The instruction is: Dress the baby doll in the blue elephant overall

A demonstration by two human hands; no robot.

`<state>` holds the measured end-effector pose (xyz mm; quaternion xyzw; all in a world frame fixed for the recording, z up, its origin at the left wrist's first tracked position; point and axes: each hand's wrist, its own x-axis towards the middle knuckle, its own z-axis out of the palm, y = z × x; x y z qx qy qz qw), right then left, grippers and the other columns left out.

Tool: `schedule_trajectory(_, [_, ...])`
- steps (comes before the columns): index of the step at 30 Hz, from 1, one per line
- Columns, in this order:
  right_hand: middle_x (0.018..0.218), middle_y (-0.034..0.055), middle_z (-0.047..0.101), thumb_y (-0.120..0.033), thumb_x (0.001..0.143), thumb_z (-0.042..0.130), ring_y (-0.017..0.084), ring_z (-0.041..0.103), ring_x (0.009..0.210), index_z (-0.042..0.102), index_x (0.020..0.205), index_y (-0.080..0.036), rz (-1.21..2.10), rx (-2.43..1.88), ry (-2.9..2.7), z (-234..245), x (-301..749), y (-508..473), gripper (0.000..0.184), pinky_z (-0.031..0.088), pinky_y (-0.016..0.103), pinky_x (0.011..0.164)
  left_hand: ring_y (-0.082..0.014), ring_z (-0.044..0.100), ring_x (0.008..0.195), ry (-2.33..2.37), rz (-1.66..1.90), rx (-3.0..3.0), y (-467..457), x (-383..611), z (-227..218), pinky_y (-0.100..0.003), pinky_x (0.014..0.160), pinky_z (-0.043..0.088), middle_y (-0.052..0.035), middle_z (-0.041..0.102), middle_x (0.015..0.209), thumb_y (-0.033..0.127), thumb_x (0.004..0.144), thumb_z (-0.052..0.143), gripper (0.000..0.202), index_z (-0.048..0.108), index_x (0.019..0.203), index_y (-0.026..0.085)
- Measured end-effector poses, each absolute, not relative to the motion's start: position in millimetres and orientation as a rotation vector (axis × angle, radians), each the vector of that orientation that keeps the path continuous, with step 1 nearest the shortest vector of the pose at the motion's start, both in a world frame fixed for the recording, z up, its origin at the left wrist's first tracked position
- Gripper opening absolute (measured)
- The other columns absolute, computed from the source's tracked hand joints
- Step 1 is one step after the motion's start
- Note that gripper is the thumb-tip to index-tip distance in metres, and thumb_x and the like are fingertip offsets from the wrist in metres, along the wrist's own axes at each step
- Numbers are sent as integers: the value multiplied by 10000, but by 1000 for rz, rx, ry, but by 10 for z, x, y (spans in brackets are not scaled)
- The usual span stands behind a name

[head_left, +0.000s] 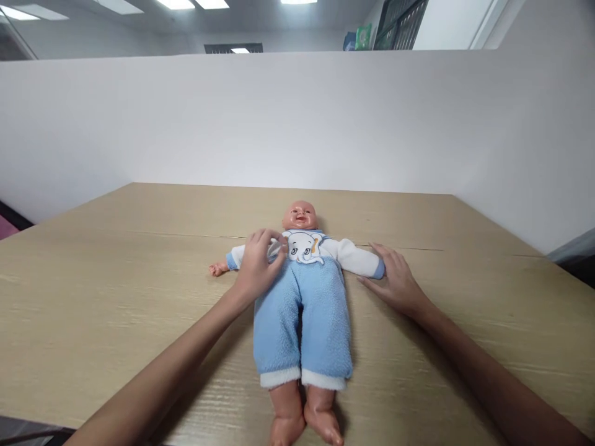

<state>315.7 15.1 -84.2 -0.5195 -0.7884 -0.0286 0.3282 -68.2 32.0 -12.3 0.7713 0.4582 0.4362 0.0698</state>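
Observation:
A baby doll (304, 297) lies on its back on the wooden table (116, 297), head away from me, bare feet toward me. It wears a light blue fleece romper with white sleeves and an elephant picture on the chest. My left hand (259, 263) rests on the doll's upper chest and shoulder, fingers curled and pinching the fabric near the collar. My right hand (395, 279) lies over the doll's outstretched arm at the blue cuff, fingers wrapped around the wrist end so the doll's hand is hidden.
A tall white partition (297, 118) stands along the table's far edge and right side. Ceiling lights and a dark window show above it. The table's near edge runs just below the doll's feet.

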Motion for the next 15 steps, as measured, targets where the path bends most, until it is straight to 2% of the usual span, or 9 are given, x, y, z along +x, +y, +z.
schedule_trajectory(3, [1415,167,698,-572,903,776,399,659,1286,571,1479,-247,65,-1359,-2102,-873,3340,247,692,521,580,1089,-291,591,1222,1153,1150,2512,404,-302,41,-433,1114,439,-82,693,1217,286,1028,615,117,647,1136,251])
schedule_trajectory(5, [1329,146,743,-551,886,802,373,707,1207,639,1373,-250,159,-1352,-2035,-865,3369,251,595,556,545,1044,-323,562,1269,1081,977,2620,497,-34,65,-453,1131,440,-108,667,1286,371,1000,687,254,648,1219,249])
schedule_trajectory(7, [1297,136,752,-520,859,841,348,731,1168,639,1340,-252,256,-1341,-1893,-850,3327,208,586,589,507,1006,-358,538,1289,1099,797,2687,606,199,38,-479,1131,444,-143,641,1335,470,934,773,466,631,1303,223])
schedule_trajectory(10, [1306,135,730,-480,781,929,321,732,1164,574,1351,-263,352,-1265,-1629,-834,3150,101,706,608,480,1002,-379,538,1260,1142,544,2764,750,430,-17,-492,1106,450,-162,653,1346,530,818,870,705,606,1376,189])
schedule_trajectory(12, [1326,135,701,-452,737,972,314,712,1203,535,1362,-270,396,-1177,-1491,-828,2991,32,784,590,492,1062,-375,552,1219,1171,458,2813,804,498,-36,-495,1080,451,-147,687,1306,518,798,869,708,618,1374,193])
schedule_trajectory(15, [1388,123,646,-407,747,976,302,674,1289,468,1436,-301,550,-1077,-1367,-825,2787,-30,863,556,501,1145,-367,565,1175,1223,484,2845,812,507,-55,-501,1058,444,-126,717,1230,493,839,793,563,669,1315,218])
